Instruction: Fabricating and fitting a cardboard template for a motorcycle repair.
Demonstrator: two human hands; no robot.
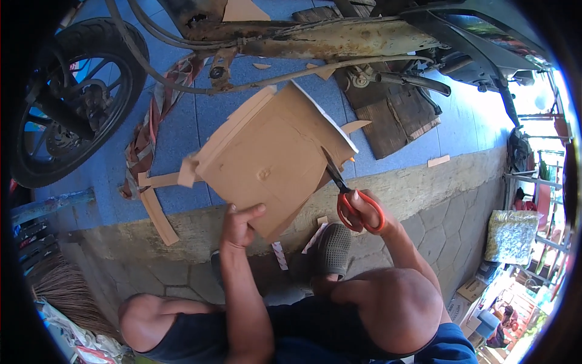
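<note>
The single fisheye view looks down and forward from the person's head, near the left hand point(241, 223) and right hand point(365, 212), taking in the knees point(401, 306) on their near side and the motorcycle point(345, 39) beyond them, curving toward its rim.

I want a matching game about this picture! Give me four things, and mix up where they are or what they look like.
Things:
1. scissors
2. big cardboard piece
3. tyre
4. shoe

Clues:
A. brown, held by the left hand
B. full of small holes, worn on a foot
C. red-orange handles, held in the right hand
D. black and round, at the upper left of the picture

Right pairs: 1-C, 2-A, 3-D, 4-B
</note>
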